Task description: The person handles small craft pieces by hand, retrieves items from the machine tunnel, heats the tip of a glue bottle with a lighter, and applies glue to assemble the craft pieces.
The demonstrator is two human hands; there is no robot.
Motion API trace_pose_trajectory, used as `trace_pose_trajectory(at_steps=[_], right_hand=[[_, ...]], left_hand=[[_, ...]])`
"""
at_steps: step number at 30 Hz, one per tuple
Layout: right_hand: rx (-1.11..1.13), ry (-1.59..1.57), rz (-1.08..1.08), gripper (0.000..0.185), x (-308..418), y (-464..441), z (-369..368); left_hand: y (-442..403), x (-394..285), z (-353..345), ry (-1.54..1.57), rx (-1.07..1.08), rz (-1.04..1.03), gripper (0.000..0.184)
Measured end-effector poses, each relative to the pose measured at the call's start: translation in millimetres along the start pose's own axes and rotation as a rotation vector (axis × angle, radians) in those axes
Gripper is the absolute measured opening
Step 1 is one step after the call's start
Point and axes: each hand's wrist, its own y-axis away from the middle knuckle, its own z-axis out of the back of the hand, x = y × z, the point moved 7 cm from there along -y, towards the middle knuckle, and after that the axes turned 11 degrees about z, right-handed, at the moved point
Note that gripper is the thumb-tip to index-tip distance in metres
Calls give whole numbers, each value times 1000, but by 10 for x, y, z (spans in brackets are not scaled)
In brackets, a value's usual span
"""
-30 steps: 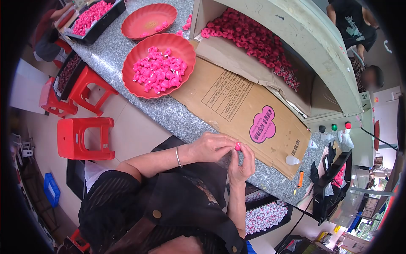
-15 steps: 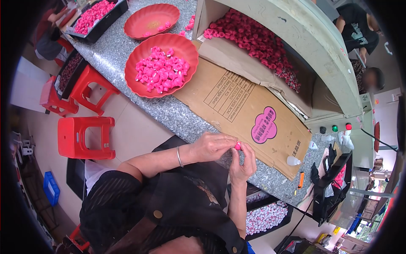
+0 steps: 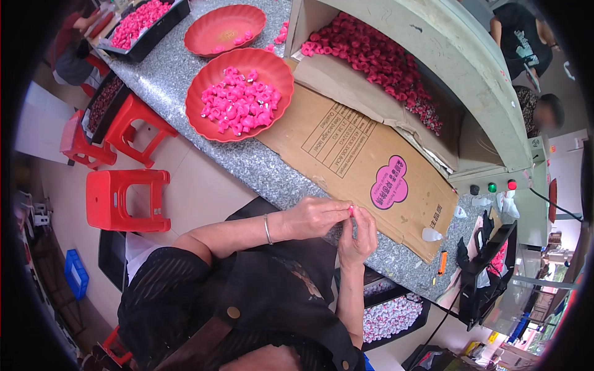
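Between the fingertips of both hands is a small bright pink piece (image 3: 351,211), mostly covered by the fingers. My left hand (image 3: 314,217), with a bracelet at its wrist, pinches it from the left. From the lower right, my right hand (image 3: 357,240) grips the same piece with thumb and fingers. Both hands are over the front edge of the granite table, beside a flattened cardboard sheet (image 3: 346,179). Farther off, a red scalloped bowl (image 3: 193,111) holds many small pink pieces (image 3: 238,102).
Pink pieces (image 3: 377,62) are heaped inside a pale machine housing (image 3: 489,93). A second red bowl (image 3: 213,31), a white dropper bottle (image 3: 431,235) and an orange lighter (image 3: 442,263) lie on the table. Red stools (image 3: 127,199) stand left. Other people are at the far edges.
The pink piece shows less between the fingers now, as the left fingertips have closed further over it. Both hands stay in nearly the same place; the view has shifted slightly.
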Motion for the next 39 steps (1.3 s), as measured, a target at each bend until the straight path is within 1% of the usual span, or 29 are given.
trace_pose_trajectory(at_steps=[2,5,8,11,13,14,16,17,19,20,22,23,26,28,32,37,39], right_hand=[[-2,16,5,29,3,-1,-4],[-17,12,-9,30,1,8,-15],[-17,12,-17,32,-10,40,-27],[-18,19,-8,31,-12,67,-27],[-24,23,-12,30,-7,83,-21],[-60,-19,-62,29,-28,103,0],[-129,-103,-161,28,-52,150,26],[-114,-158,-166,28,-35,137,9],[-96,-258,-175,28,-22,85,-15],[-130,-335,-257,29,-81,110,-20],[-185,-503,-413,29,-200,173,-63],[-181,-533,-432,29,-230,199,-83],[-171,-616,-493,29,-296,259,-132],[-181,-665,-541,29,-285,279,-162],[-158,-671,-552,29,-259,249,-166],[-159,-598,-482,29,-277,240,-136],[-121,-506,-420,30,-252,190,-100]], left_hand=[[3,16,-24,3,15,22,20],[15,50,-24,49,-22,59,20],[13,72,-44,47,4,69,17],[3,116,-39,129,19,153,14],[-4,123,-46,187,27,171,13],[-8,128,-49,217,29,181,12],[47,295,-145,302,135,338,12],[89,360,-194,345,186,420,13],[169,347,-255,538,222,598,11],[204,354,-276,630,243,686,10],[159,336,-184,564,207,590,10],[142,323,-143,534,184,544,10],[97,355,-58,594,111,549,13],[49,331,-8,552,78,477,15],[-31,194,69,357,22,288,17],[-33,147,64,276,37,215,20],[-39,131,59,248,35,190,22]])
